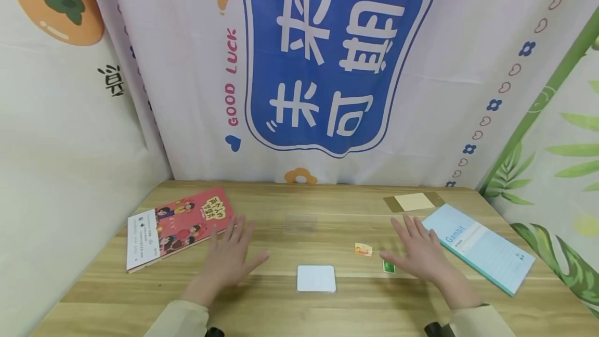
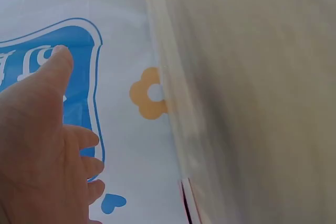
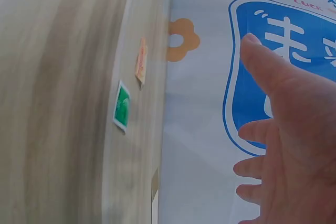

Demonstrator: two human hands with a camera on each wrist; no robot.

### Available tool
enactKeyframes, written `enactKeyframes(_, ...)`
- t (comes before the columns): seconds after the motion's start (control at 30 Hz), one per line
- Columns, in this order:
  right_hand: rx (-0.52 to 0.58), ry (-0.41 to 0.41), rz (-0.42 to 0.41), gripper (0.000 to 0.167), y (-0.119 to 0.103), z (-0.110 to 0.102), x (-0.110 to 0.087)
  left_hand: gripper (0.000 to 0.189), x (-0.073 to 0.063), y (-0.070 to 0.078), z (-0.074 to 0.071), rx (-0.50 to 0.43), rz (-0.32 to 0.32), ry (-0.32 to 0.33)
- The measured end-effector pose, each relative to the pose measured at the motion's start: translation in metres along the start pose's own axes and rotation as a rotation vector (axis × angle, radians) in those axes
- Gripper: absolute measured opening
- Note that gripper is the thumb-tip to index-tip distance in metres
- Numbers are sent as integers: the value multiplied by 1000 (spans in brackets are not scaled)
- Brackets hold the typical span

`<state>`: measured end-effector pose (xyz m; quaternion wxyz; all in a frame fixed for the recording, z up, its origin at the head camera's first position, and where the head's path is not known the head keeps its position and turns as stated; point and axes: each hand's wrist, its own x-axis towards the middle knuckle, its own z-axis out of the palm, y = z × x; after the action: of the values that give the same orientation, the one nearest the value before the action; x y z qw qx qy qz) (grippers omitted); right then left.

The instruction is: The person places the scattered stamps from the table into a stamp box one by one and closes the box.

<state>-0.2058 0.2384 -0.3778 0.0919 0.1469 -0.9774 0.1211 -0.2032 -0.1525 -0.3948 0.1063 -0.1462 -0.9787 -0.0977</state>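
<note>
A small green rectangular stamp with a white border lies below the thumb of the nearer, right hand, its long axis seemingly toward the wooden worktop's back edge. The left hand hovers beside a red-and-white book near the left edge; both hands spread wide, holding nothing.

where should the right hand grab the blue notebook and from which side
Probably by the middle of its long teal edge, with the right hand coming from the left, on the side nearer the person. The notebook lies flat and slanted, so that edge faces the hand and shows some thickness to pinch.
</note>
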Motion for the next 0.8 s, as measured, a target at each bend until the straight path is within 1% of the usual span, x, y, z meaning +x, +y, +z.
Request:
enactKeyframes(0.1, 20, 5, -8, 85, -2, 0, 3, 84, 6, 5, -3, 3, -10, 7)
enactKeyframes(0.27, 128, 12, -33, 83, -3, 7, 9, 87, 11, 14, -8, -37, -22, 15)
enactKeyframes(0.37, 193, 15, -34, 82, -1, 14, 12, 85, 12, 17, -6, -61, -20, 27)
enactKeyframes(0.47, 261, 14, -24, 81, 1, 22, 15, 82, 13, 19, -1, -85, -20, 21)
enactKeyframes(0.6, 355, 19, -27, 78, 4, 32, 18, 82, 13, 22, 10, -184, -9, -20)
enactKeyframes(0.7, 438, -3, -13, 74, 5, 40, 18, 80, 11, 25, 18, -304, -4, -59)
enactKeyframes(0.8, 490, -30, 24, 73, 7, 46, 17, 74, 11, 27, 27, -422, 11, -63)
